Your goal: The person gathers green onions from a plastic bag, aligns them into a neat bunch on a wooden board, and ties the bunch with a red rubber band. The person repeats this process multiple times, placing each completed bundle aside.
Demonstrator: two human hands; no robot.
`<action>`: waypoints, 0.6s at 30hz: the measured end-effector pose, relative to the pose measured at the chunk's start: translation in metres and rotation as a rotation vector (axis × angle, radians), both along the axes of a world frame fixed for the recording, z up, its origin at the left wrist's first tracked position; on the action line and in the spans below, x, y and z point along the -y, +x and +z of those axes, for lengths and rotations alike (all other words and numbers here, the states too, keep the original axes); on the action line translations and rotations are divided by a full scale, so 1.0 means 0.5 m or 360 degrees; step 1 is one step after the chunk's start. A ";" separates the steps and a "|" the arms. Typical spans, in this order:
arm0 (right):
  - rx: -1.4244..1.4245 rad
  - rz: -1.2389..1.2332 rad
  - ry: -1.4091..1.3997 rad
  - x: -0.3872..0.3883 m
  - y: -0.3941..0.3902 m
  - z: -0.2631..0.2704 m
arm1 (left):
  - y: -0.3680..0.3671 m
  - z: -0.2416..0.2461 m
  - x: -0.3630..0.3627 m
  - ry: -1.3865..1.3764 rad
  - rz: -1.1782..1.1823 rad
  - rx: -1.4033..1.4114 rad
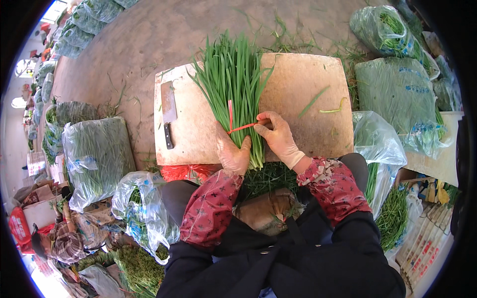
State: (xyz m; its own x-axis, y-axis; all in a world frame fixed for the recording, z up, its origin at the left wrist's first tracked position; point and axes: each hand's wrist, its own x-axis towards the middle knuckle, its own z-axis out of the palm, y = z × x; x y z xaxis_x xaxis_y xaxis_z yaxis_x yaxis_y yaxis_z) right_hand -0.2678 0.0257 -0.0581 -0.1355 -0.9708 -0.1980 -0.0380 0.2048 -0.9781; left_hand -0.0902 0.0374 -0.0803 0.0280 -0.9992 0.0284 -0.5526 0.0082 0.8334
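A large bunch of green garlic chives lies on a worn board, leaf tips away from me and pale stems towards me. A red tie strip crosses the lower part of the bunch, and one end sticks up over the leaves. My left hand, in a thin glove, cups the bunch from the left with its thumb on the stems. My right hand, gloved too, pinches the strip's right end at the bunch's right edge. A cleaver with a black handle lies at the board's left.
Loose leaves lie on the board's right. Red strips hang below its near left edge. Plastic bags of chives stand at left, more bags at right. Scraps litter the floor. Another person is at lower left.
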 end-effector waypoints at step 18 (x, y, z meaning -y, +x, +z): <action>-0.0625 0.0460 -0.0289 0.016 -0.040 -0.017 | -0.007 0.026 -0.006 0.0135 -0.0103 -0.0924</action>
State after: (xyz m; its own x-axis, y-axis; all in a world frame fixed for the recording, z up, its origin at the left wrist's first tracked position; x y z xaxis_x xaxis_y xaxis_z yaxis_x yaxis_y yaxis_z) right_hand -0.2879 0.0178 -0.0667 0.1129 -0.9935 -0.0110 -0.4391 -0.0399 -0.8976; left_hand -0.0937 0.0404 -0.0675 -0.0459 -0.9975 -0.0532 -0.0062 -0.0529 0.9986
